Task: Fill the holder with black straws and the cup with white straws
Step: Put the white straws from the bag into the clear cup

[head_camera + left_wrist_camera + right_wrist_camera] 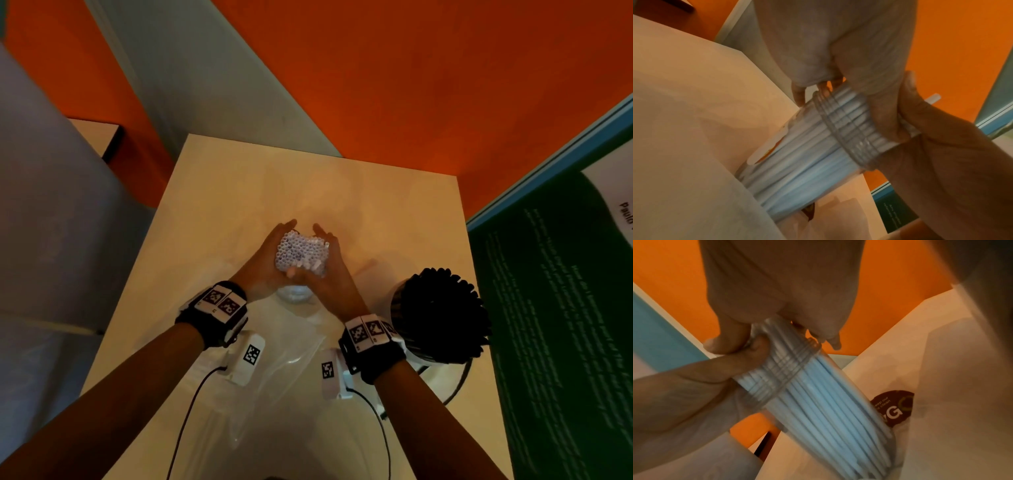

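White straws (301, 251): one dense bundle, standing upright in a clear plastic cup (797, 170) with a ribbed band below its rim; open ends face up in the head view, near the middle of the pale wooden table (212, 205); through the cup wall the shafts run packed side by side down to the base (seen in both wrist views).

My left hand (265, 265): cupped against the left side of the bundle above the cup rim; fingers curved round the straws, tips reaching the far side; it grips the bundle.

My right hand (329, 274): cupped against the right side of the same bundle, fingers likewise curled round it; the two hands close the bundle between them, thumbs meeting at the near side.

Black straws (442, 315): a full fan of them, standing in a white holder (399, 305) at the right edge of the table, near my right wrist and apart from the cup.

Clear plastic bag (274, 370): lying flat and crumpled on the table, on the near side of the cup, between my forearms; a dark round label (893, 408) with white lettering shows beside the cup in the right wrist view.

Surroundings: orange floor (445, 68) beyond the table; a green printed panel (565, 308) to the right; tracker bands with square markers on both wrists.
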{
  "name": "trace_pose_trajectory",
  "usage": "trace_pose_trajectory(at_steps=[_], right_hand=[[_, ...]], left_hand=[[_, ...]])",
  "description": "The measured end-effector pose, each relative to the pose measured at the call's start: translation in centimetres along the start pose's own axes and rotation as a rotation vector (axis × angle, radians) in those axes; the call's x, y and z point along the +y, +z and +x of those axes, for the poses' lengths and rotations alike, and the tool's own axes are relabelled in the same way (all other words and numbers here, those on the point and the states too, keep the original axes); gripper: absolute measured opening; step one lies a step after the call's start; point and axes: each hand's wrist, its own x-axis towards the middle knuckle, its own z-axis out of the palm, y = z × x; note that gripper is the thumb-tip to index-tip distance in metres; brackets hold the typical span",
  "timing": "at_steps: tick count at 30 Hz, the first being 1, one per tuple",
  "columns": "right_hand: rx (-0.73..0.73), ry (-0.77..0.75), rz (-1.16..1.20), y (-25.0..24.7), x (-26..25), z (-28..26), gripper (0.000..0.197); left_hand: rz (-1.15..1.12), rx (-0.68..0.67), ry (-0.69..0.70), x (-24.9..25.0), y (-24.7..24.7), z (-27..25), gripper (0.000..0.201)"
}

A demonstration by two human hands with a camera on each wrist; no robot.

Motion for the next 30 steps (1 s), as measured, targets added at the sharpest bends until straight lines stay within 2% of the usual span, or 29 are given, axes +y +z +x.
trace_pose_trajectory(at_steps=[2,3,7,9,10,12,13,16,18,21,24,26,28,30], right_hand=[[0.004,-0.025,-0.010,-0.3,-0.1,-0.2,0.100],[0.002,-0.026,-0.022,-0.4,-0.1,-0.4,0.102],[-0.066,-0.021,-0.098,-0.2,0.4,-0.3,0.122],[-0.061,0.027,-0.092,-0.1,0.1,-0.1,0.125],[-0.049,0.034,-0.081,-0.1,-0.1,0.1,0.120],[-0.027,0.031,-0.066,-0.2,-0.3,0.3,0.108],[-0.025,0.029,-0.070,-0.2,-0.3,0.4,0.104],[-0.046,0.028,-0.091,-0.4,-0.2,0.3,0.107],[-0.056,0.044,-0.122,-0.6,0.4,-0.2,0.119],[-0.058,0.050,-0.175,-1.0,1.5,-1.7,0.124],[-0.044,-0.024,-0.118,-1.4,2.3,-3.9,0.100],[-0.024,-0.058,-0.141,-1.6,2.6,-5.7,0.080],[0.066,-0.062,-0.264,-1.7,3.3,-7.4,0.062],[0.150,-0.084,-0.360,-1.7,3.5,-9.0,0.039]], left_hand=[[-0.054,-0.005,0.021,0.0,-0.1,0.1,0.105],[-0.035,-0.018,0.028,-0.1,-0.2,0.1,0.103],[0.026,-0.062,0.038,-0.5,-0.5,0.2,0.121],[0.031,-0.039,0.043,-0.1,-0.5,0.2,0.128],[0.015,-0.024,0.033,0.1,-0.4,0.2,0.124],[-0.021,0.008,0.019,0.2,-0.5,0.4,0.101],[-0.023,0.013,0.016,0.1,-0.6,0.5,0.098],[0.021,-0.004,-0.024,-0.3,-1.1,0.4,0.125],[0.070,0.003,-0.066,-0.7,-1.2,0.1,0.139],[0.166,0.074,-0.109,-1.7,-1.4,-1.5,0.140],[0.221,0.176,-0.132,-3.0,-1.3,-4.3,0.124],[0.299,0.199,-0.126,-3.5,-0.6,-6.5,0.106],[0.414,0.174,-0.074,-3.7,0.4,-8.7,0.091],[0.564,0.091,-0.018,-3.9,1.6,-10.6,0.083]])
